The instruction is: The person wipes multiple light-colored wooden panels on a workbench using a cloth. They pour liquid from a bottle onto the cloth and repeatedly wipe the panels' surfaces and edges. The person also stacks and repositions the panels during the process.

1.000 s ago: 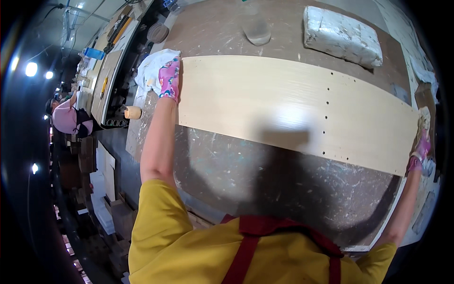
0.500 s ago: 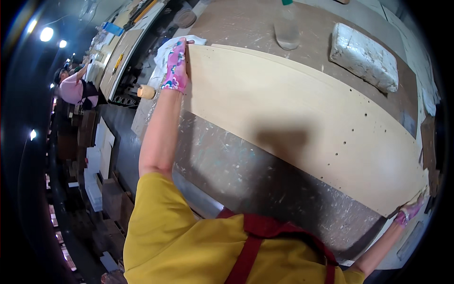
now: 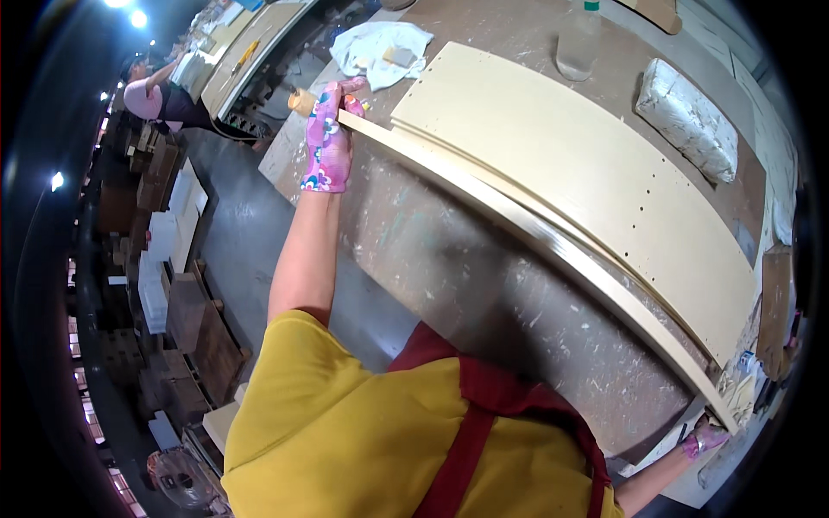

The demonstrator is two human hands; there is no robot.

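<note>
A long pale wooden panel [image 3: 553, 244] stands tilted on its edge, held at its two ends. My left hand [image 3: 331, 138], in a pink flowered glove, is closed on its far left end. At the near right end my right hand [image 3: 705, 438], in a similar glove, grips the other end, its fingers partly hidden. Just beyond it lies a flat pale panel [image 3: 553, 138] with small dark holes, seemingly on top of another board. Both panels are over the scuffed brown worktable [image 3: 414, 250].
On the table's far side are a white crumpled cloth [image 3: 371, 47], a clear bottle [image 3: 574, 52] with a green cap and a white wrapped block [image 3: 688, 121]. A small orange container [image 3: 301, 102] sits near my left hand. Another person [image 3: 160, 95] works at a bench at far left.
The held panel has been tipped up onto its edge and drawn toward me, uncovering the holed panel beneath. My view has shifted, and the white cloth now shows fully.
</note>
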